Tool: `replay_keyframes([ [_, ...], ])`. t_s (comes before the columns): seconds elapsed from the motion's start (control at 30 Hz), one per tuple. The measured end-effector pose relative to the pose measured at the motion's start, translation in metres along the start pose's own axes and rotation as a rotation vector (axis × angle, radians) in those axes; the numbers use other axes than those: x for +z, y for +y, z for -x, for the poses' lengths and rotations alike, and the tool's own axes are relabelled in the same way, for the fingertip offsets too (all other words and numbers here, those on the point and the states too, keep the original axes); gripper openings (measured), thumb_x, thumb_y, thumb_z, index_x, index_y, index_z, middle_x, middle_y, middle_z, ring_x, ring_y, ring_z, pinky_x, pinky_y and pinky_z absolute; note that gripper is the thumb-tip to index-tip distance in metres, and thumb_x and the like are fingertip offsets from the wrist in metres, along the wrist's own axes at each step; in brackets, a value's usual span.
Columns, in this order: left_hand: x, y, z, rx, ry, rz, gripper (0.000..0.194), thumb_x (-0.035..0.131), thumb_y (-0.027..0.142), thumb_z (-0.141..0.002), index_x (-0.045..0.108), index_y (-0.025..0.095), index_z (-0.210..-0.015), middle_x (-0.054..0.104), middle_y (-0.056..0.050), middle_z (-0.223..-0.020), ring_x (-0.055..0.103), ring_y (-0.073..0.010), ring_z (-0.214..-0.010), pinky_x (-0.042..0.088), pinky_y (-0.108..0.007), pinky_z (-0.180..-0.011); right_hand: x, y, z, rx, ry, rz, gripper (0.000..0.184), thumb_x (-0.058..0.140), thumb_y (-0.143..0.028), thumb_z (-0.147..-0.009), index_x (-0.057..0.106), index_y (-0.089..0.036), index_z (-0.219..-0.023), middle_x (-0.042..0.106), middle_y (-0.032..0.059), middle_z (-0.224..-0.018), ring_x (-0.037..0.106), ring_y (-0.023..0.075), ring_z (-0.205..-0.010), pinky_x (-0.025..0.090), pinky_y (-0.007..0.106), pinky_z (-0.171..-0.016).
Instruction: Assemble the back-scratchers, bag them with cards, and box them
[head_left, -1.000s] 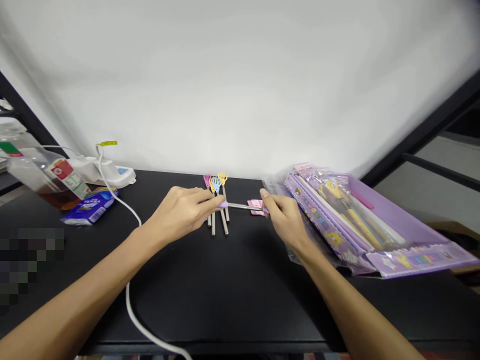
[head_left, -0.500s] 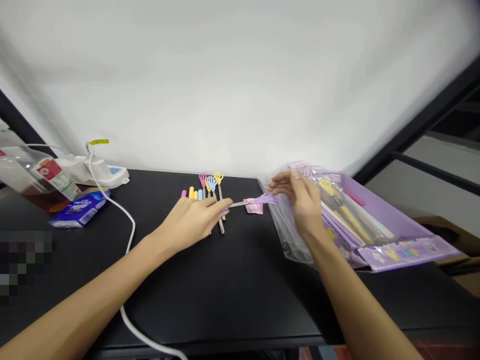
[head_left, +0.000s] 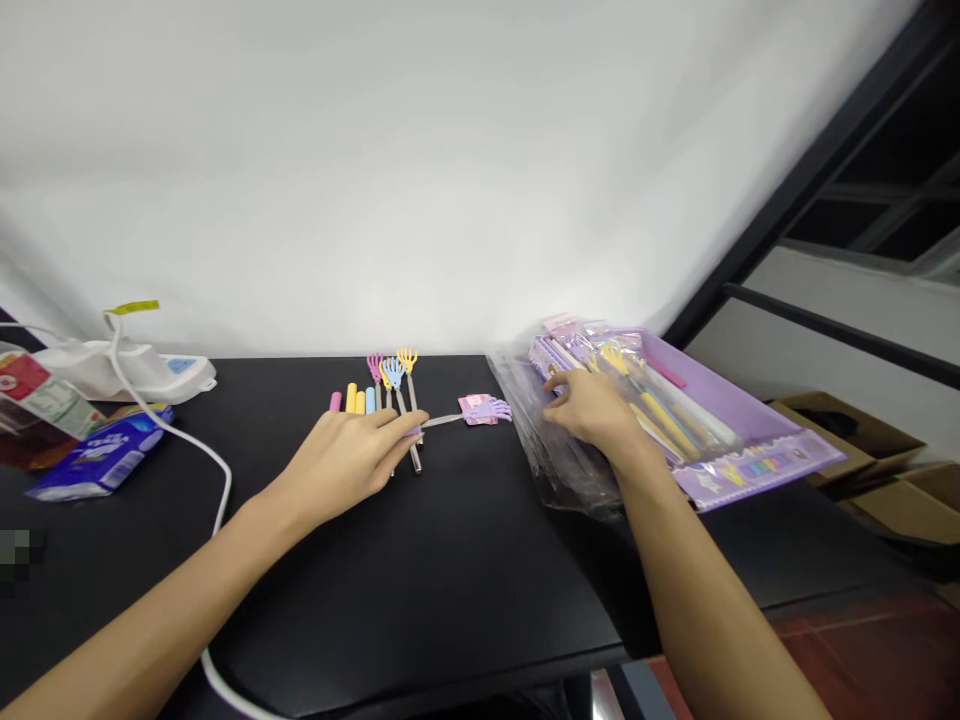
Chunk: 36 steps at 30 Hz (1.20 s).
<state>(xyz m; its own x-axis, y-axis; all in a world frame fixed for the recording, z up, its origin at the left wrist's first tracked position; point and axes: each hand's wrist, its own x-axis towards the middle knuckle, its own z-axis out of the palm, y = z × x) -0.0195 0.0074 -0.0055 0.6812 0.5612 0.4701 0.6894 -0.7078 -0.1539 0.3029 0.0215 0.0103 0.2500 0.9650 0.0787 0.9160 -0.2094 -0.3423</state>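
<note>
My left hand (head_left: 349, 450) is closed on the handle end of a telescopic back scratcher (head_left: 448, 419) with a metal rod. Its purple claw-shaped head points right, over a small pink card (head_left: 472, 403). Behind my left fingers lie several more back scratchers with a pink head (head_left: 375, 367), a blue head (head_left: 394, 374) and yellow heads (head_left: 407, 359). Coloured handle ends (head_left: 352, 397) stick out beyond my knuckles. My right hand (head_left: 592, 408) holds nothing visible, fingers curled with a gap between them, over the clear plastic bag (head_left: 517, 400) beside the purple display box (head_left: 720, 395).
Wrapped back scratchers (head_left: 660, 420) lie in the box. At left are a white power strip (head_left: 172, 375), a blue tissue pack (head_left: 105, 455), a bottle (head_left: 45, 405) and a white cable (head_left: 225, 470) across the black table (head_left: 450, 570). Cardboard boxes (head_left: 877, 450) stand at right.
My right hand has let go of the purple head and moved right to the plastic bag. My left hand keeps the back scratcher. The view has turned to the right.
</note>
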Motion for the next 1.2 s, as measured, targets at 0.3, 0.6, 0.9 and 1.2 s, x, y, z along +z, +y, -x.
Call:
replay_keyframes([
  [0.3, -0.006, 0.014, -0.011, -0.480, -0.016, 1.090, 0.035, 0.045, 0.049, -0.102, 0.063, 0.020, -0.106, 0.075, -0.005, -0.089, 0.074, -0.0196, -0.078, 0.059, -0.035, -0.076, -0.010, -0.039, 0.028, -0.315, 0.649, -0.193, 0.017, 0.064, -0.024, -0.082, 0.078, -0.020, -0.092, 0.078, 0.0041, -0.079, 0.070, 0.0220, -0.068, 0.050, 0.034, -0.070],
  [0.6, -0.002, 0.024, -0.016, -0.586, 0.056, 1.760, 0.031, 0.058, 0.049, -0.096, 0.072, 0.022, -0.102, 0.069, -0.006, -0.125, 0.064, -0.0246, -0.120, 0.052, -0.044, -0.108, 0.020, -0.087, 0.061, -0.792, -0.072, -0.767, 0.020, 0.061, -0.025, -0.093, 0.076, -0.021, -0.107, 0.078, 0.0062, -0.106, 0.070, 0.0183, -0.093, 0.054, 0.031, -0.080],
  [0.9, -0.006, 0.032, -0.013, -0.458, -0.134, 1.349, 0.035, 0.061, 0.048, -0.093, 0.077, 0.019, -0.102, 0.078, -0.007, -0.097, 0.073, -0.0260, -0.094, 0.060, -0.045, -0.092, 0.014, -0.085, 0.054, -0.412, -0.240, -1.040, 0.025, 0.076, -0.044, -0.081, 0.073, -0.019, -0.086, 0.070, 0.0033, -0.082, 0.059, 0.0147, -0.069, 0.051, 0.031, -0.067],
  [1.2, -0.009, 0.016, -0.014, -0.656, 0.199, 1.424, 0.037, 0.080, 0.028, -0.078, 0.060, 0.020, -0.108, 0.065, -0.010, -0.125, 0.075, -0.0237, -0.095, 0.065, -0.036, -0.078, 0.012, -0.076, 0.046, -0.242, -0.207, -1.376, 0.032, 0.060, -0.055, -0.092, 0.059, -0.023, -0.090, 0.067, 0.0010, -0.070, 0.063, 0.0162, -0.063, 0.052, 0.030, -0.065],
])
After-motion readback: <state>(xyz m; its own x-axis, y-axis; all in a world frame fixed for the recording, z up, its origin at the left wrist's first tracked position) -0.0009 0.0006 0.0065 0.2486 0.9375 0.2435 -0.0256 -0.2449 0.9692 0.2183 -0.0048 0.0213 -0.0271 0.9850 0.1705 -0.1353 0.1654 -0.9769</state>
